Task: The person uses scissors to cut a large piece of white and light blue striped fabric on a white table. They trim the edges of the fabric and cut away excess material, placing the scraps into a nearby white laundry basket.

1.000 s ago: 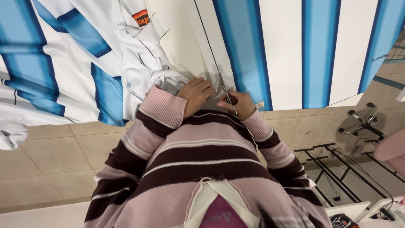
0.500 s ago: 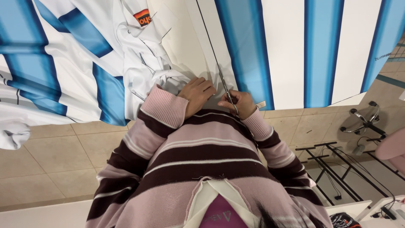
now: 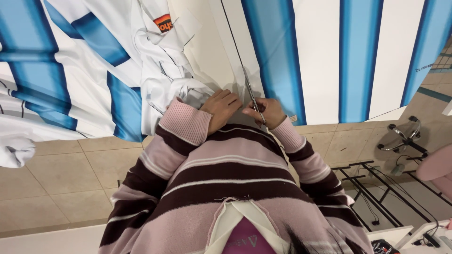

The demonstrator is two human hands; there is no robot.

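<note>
1. Your right hand [image 3: 269, 112] is closed around the scissors [image 3: 252, 94], blades lying on the blue-and-white striped fabric [image 3: 320, 56].
2. Your left hand [image 3: 222, 107] lies flat and open, pressing the fabric just beside the blades.

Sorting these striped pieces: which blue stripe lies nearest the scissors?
The blue stripe just right of the scissors; the other blue stripes lie farther off.

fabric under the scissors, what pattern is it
White with broad blue stripes, fabric clearest in the head view.
</note>
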